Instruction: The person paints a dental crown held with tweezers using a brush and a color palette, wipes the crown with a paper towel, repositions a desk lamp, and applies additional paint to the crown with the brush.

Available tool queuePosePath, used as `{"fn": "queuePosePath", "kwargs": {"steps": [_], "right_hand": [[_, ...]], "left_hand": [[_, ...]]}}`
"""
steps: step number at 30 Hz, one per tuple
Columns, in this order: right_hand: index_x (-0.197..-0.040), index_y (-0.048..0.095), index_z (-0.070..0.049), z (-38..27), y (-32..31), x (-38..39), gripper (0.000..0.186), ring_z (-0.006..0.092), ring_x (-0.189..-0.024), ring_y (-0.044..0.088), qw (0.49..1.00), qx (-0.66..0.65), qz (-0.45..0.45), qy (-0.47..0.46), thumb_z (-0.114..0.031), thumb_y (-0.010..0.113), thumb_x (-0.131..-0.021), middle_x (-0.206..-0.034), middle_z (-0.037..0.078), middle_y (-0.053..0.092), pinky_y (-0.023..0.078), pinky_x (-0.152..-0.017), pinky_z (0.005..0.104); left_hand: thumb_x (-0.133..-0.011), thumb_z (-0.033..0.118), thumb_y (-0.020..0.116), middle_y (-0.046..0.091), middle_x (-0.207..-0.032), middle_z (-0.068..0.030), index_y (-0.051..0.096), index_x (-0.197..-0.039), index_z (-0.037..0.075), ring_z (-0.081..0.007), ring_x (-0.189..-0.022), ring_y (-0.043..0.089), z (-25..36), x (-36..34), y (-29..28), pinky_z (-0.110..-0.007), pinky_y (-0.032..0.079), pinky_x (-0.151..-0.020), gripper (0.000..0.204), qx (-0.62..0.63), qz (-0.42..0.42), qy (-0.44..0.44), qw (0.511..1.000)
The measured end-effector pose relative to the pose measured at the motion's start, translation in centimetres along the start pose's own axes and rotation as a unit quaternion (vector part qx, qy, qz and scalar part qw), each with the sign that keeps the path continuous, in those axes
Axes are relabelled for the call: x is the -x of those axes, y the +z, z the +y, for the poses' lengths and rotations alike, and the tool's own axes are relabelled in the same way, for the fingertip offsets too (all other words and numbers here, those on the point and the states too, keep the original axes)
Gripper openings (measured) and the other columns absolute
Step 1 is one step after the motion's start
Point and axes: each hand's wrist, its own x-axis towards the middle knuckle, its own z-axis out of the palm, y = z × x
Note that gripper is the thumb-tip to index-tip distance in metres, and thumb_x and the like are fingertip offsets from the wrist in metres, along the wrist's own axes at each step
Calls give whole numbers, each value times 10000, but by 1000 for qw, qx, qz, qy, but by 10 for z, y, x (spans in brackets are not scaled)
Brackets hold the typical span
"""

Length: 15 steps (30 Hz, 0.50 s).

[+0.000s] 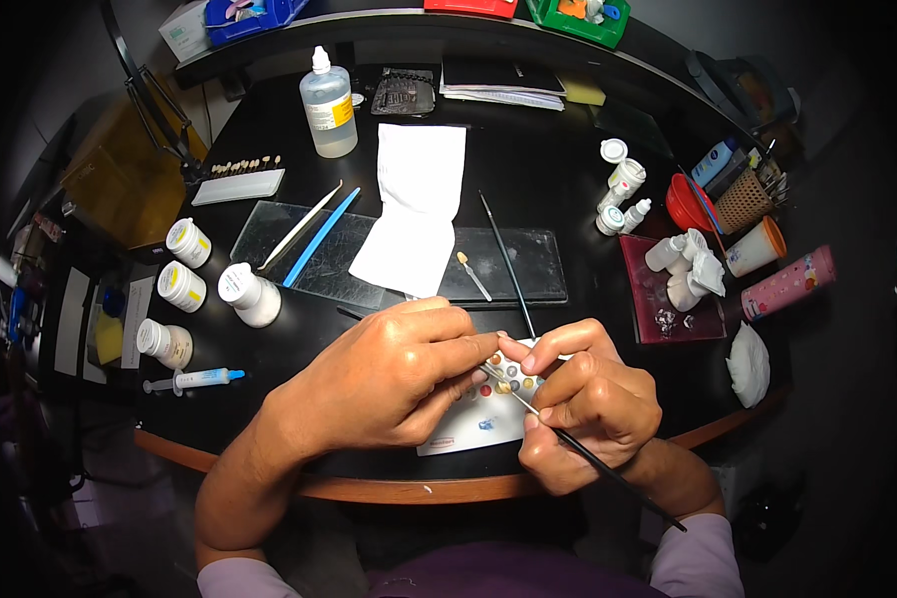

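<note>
My right hand [596,407] grips a thin paintbrush [613,468] with a dark handle, its tip pointing up and left. My left hand [389,374] is closed in a pinch close to that tip. A small pale piece shows near the brush tip, but what the left fingers hold is mostly hidden. The fingertips of both hands meet or nearly meet. Below them lies a white card [468,431] with several coloured dots and a blue smear. Just beyond, a tooth-coloured shade tab [473,276] and a second dark brush [508,261] rest on a dark slab [538,269].
A folded white paper towel [416,199] overlaps a glass slab [259,234] bearing a white tool [304,224] and a blue one [321,239]. Powder jars [249,294] and a syringe [194,380] stand left; a clear bottle [329,110] is behind. Small bottles occupy a red tray [648,299] at right.
</note>
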Motion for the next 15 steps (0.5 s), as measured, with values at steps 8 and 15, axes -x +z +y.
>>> {"fn": "queuePosePath", "kwargs": {"steps": [8, 15], "right_hand": [[-719, 531, -64, 1, 1, 0, 243, 299, -890, 696, 1000, 3, 2, -4, 84, 707, -642, -722, 61, 618, 626, -821, 409], [-720, 530, -64, -2, 0, -1, 245, 302, -909, 698, 1000, 7, -10, -2, 89, 705, -647, -730, 62, 615, 623, -840, 414]], "left_hand": [[-862, 7, 796, 686, -880, -126, 758, -1203, -8, -313, -803, 662, 0, 1, -1, -410, 546, -768, 344, -13, -17, -11, 1000], [-873, 19, 772, 653, -869, -126, 740, -1135, -9, -323, -809, 650, -1, 1, -1, -425, 541, -758, 265, -8, -9, -7, 1000]]}}
